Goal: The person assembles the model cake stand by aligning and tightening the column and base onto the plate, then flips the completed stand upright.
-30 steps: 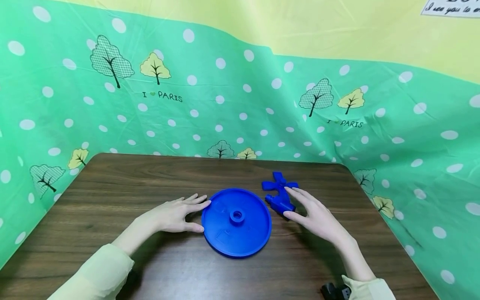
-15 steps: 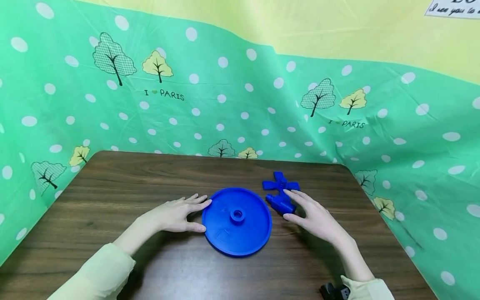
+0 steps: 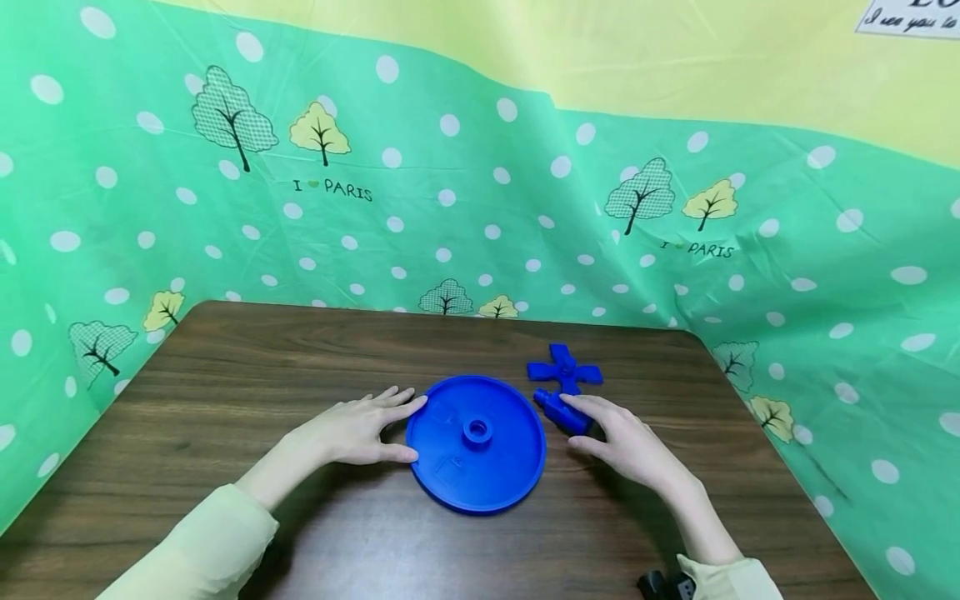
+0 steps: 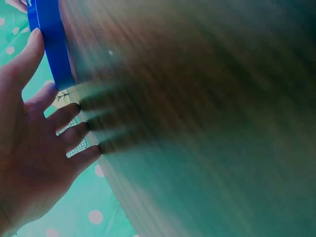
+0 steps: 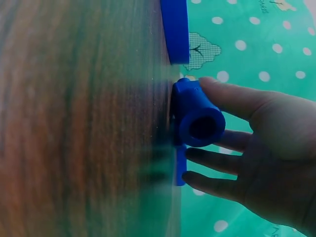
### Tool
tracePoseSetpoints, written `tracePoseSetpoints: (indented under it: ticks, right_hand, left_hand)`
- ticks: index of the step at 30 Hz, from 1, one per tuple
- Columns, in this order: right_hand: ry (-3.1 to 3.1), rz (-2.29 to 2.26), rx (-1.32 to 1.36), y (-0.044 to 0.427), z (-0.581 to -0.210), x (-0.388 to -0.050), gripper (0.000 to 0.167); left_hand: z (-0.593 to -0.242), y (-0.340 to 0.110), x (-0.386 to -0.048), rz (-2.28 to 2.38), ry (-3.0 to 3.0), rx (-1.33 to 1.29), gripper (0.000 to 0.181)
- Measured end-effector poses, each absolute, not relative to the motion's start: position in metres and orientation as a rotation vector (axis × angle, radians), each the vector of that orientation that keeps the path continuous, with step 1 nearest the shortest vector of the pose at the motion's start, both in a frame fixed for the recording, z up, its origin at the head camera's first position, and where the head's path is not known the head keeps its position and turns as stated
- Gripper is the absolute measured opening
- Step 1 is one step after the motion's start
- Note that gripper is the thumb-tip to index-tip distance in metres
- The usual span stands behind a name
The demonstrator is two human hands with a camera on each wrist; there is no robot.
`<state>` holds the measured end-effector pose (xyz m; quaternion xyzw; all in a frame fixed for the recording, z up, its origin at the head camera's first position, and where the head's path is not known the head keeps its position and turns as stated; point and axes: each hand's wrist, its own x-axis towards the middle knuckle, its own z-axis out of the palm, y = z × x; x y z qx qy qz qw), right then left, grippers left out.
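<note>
Only the right wrist view showed that the blue tube [image 5: 197, 106] was hollow at one end; only the head view showed the raised ring [image 3: 477, 443] on the blue disc [image 3: 476, 468] and all four arms of the blue cross [image 3: 564, 368], at the tube's twelve o'clock. The left hand [image 3: 356, 433] lay spread, touching the disc's rim at nine o'clock. The right hand [image 3: 628, 435] bracketed the tube, at the disc's two o'clock; whether it pinched I could not tell. The table [image 3: 360, 537] stretched toward six o'clock; its far edge ran beyond the cross.
</note>
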<state>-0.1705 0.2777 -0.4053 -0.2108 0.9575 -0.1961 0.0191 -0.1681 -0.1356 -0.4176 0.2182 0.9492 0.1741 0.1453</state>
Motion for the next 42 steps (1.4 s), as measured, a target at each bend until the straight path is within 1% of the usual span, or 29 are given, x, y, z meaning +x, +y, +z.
tracePoseSetpoints:
  ticks: [9, 19, 31, 42]
  right_hand:
    - [2.986, -0.599, -0.661, 0.277, -0.406, -0.172, 0.057]
    - [3.009, -0.591, -0.660, 0.278, -0.408, -0.172, 0.053]
    - [3.003, -0.636, -0.690, 0.280, -0.406, -0.174, 0.051]
    - [2.996, -0.609, -0.659, 0.278, -0.400, -0.172, 0.049]
  left_hand:
    - [-0.419, -0.135, -0.169, 0.527, 2.719, 0.676, 0.085]
    - [-0.419, -0.133, -0.167, 0.521, 2.734, 0.667, 0.084]
    - [-0.414, -0.126, -0.152, 0.542, 2.717, 0.644, 0.083]
    - [-0.414, -0.123, -0.138, 0.558, 2.723, 0.633, 0.081]
